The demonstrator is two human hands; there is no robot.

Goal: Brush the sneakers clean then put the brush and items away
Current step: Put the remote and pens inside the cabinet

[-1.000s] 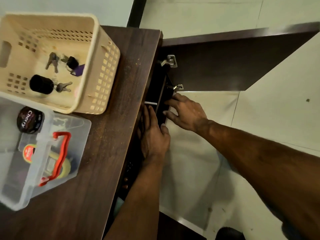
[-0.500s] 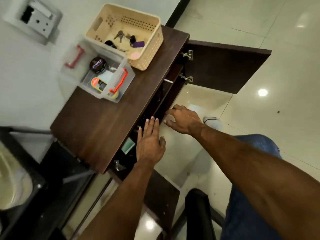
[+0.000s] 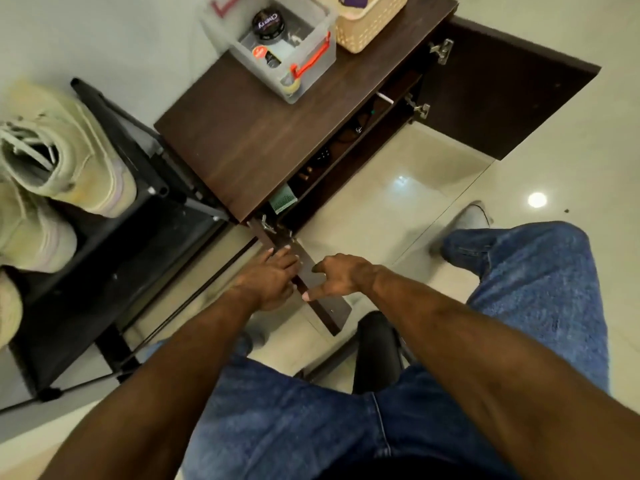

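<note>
Two pale cream sneakers (image 3: pixel 59 157) stand on a black rack (image 3: pixel 145 237) at the left. My left hand (image 3: pixel 270 278) lies with straight fingers against the outer face of the dark cabinet's left door (image 3: pixel 329 311), which is open. My right hand (image 3: pixel 337 277) is on the door's other side, its thumb touching the top edge. Neither hand holds anything. A green bristled item (image 3: pixel 282 200) shows inside the open cabinet. No brush can be made out for certain.
On the cabinet top (image 3: pixel 259 133) stand a clear box with red handles (image 3: pixel 287 46) holding a polish tin (image 3: pixel 268 26), and a beige basket (image 3: pixel 370 19). The right door (image 3: pixel 502 91) is wide open. A black stool (image 3: pixel 377 348) sits between my jeans-clad legs.
The view has pulled back and swung left, bringing the sneakers into sight. Both hands have left the cabinet's open front and come to the left door.
</note>
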